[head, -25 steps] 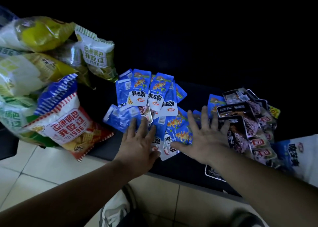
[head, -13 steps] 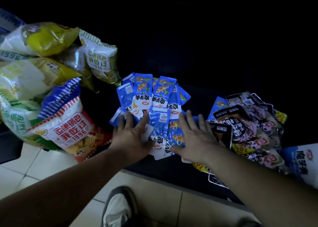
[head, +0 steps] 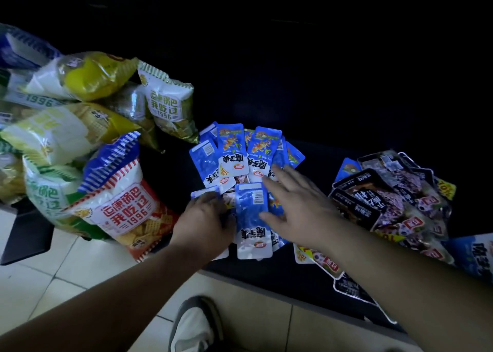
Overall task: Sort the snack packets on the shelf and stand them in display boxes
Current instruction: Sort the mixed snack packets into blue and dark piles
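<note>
Sorting now: right hand (head: 296,205) splayed flat on the blue packets (head: 250,207) at three o'clock, left hand (head: 208,221) at nine too blurred to read its grip; next, I'd say, bunch them.

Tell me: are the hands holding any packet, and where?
Right hand lies flat on the blue packets, gripping nothing. Left hand covers their left edge; grip unclear.

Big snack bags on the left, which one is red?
The bag with red stripes and red lettering, closest to the left hand. The others are yellow, green or blue.
</note>
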A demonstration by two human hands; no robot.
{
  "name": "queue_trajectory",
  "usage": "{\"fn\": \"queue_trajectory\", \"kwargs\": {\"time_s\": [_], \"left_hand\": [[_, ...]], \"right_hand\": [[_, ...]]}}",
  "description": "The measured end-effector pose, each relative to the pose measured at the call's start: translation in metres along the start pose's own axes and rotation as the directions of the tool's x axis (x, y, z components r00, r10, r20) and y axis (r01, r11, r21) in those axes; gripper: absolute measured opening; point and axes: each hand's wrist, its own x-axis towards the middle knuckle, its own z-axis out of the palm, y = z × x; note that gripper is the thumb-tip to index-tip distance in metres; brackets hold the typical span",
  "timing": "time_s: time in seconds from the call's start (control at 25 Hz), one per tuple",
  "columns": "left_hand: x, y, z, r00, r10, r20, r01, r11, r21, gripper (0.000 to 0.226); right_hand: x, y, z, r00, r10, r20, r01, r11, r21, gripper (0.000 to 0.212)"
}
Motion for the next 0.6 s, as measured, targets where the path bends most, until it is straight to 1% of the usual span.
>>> {"fn": "queue_trajectory", "kwargs": {"time_s": [0.04,0.08,0.12,0.16,0.2,0.24,0.32,0.36,0.4,0.48,0.52,0.56,0.6], "left_hand": [[0.006,-0.002,-0.002,0.998,-0.068,-0.008,0.066,0.989,-0.135,0.027],[0.008,-0.002,-0.004,0.990,-0.142,0.002,0.139,0.964,-0.229,0.025],[0.010,-0.001,-0.003,0.984,-0.180,0.013,0.177,0.950,-0.257,0.035],[0.009,0.001,-0.003,0.984,-0.176,0.028,0.178,0.961,-0.211,0.048],[0.009,0.003,-0.003,0.986,-0.164,0.032,0.166,0.978,-0.127,0.055],[0.009,0.004,-0.004,0.987,-0.158,0.021,0.159,0.985,-0.064,0.056],[0.014,0.002,-0.007,0.984,-0.169,-0.051,0.168,0.985,-0.028,0.055],[0.019,0.000,-0.010,0.982,-0.178,-0.058,0.177,0.984,-0.029,0.059],[0.027,-0.001,-0.010,0.981,-0.194,-0.010,0.194,0.980,-0.035,0.067],[0.041,0.001,-0.006,0.962,-0.215,0.166,0.224,0.974,-0.041,0.079],[0.043,0.003,-0.002,0.955,-0.210,0.209,0.218,0.976,-0.016,0.080],[0.041,0.005,0.004,0.962,-0.185,0.203,0.187,0.982,0.013,0.080],[0.034,0.009,0.011,0.978,-0.139,0.159,0.132,0.990,0.053,0.080]], "right_hand": [[0.010,-0.011,0.000,0.998,-0.058,0.035,0.058,0.998,0.019,0.080],[0.018,-0.020,0.004,0.992,-0.093,0.085,0.092,0.996,0.018,0.081],[0.023,-0.024,0.010,0.986,-0.093,0.138,0.095,0.995,-0.007,0.082],[0.026,-0.024,0.015,0.981,-0.057,0.183,0.067,0.996,-0.051,0.084],[0.025,-0.020,0.019,0.980,-0.001,0.201,0.021,0.995,-0.093,0.086],[0.023,-0.014,0.021,0.981,0.049,0.186,-0.028,0.993,-0.117,0.086],[0.019,-0.003,0.018,0.989,0.114,0.091,-0.103,0.988,-0.115,0.084],[0.019,0.000,0.017,0.990,0.136,0.043,-0.131,0.987,-0.095,0.081],[0.020,0.002,0.015,0.989,0.148,0.015,-0.147,0.987,-0.058,0.078],[0.023,0.001,0.012,0.992,0.125,-0.002,-0.125,0.991,0.051,0.079],[0.026,-0.002,0.011,0.994,0.105,-0.003,-0.104,0.989,0.102,0.083],[0.028,-0.005,0.010,0.996,0.095,-0.003,-0.093,0.985,0.147,0.086],[0.031,-0.008,0.008,0.996,0.090,-0.005,-0.088,0.979,0.183,0.087]]}}
